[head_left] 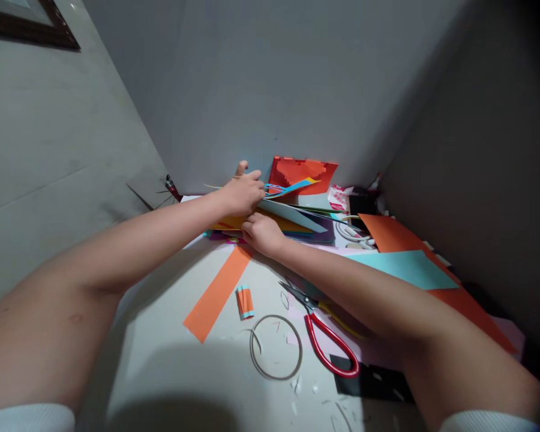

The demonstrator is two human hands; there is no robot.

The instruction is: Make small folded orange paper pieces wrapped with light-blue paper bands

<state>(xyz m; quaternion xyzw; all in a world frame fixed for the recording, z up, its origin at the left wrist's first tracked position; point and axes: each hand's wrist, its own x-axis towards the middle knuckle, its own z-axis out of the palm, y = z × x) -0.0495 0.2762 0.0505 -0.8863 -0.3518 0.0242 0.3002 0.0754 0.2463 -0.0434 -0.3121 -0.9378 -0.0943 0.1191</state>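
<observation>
Both of my hands are at a stack of coloured paper (297, 222) by the wall. My left hand (245, 192) reaches over its top, fingers bent around the edges of the upper sheets, which are lifted and fanned apart. Lower down, my right hand (264, 234) is closed at the stack's near edge; its fingertips are partly hidden among the sheets. An orange paper strip (218, 294) lies on the table just below my hands. Beside it is a small orange and light-blue paper roll (245, 302). Red-handled scissors (328, 342) lie open under my right forearm.
A loop of thin wire or cord (276, 378) and paper scraps lie on the white table (162, 360). Orange sheets (387, 234), a light-blue sheet (400, 270) and black paper (373, 381) spread at right. A red card (303, 171) leans against the grey wall (274, 90).
</observation>
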